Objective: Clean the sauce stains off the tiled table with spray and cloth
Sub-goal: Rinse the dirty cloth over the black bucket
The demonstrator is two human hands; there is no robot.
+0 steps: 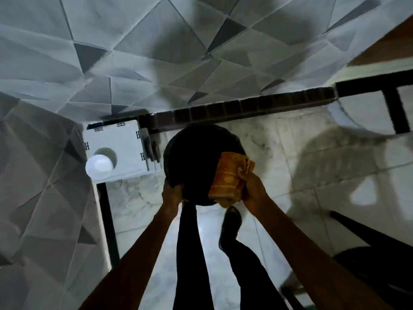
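I look down at a round black object (194, 162) held out in front of me above the pale floor. My left hand (173, 191) grips its near left rim. My right hand (250, 182) grips its right edge and presses a folded orange cloth (230, 175) against it under the fingers. I see no spray bottle, and I cannot make out any sauce stains or a tiled tabletop.
A white box (121, 151) with a white round lid or bulb (99, 165) stands at the left by the geometric tiled wall (138, 63). Black metal frames (393, 108) stand at the right. My legs and a dark shoe (231, 222) are below on the marble floor (290, 148).
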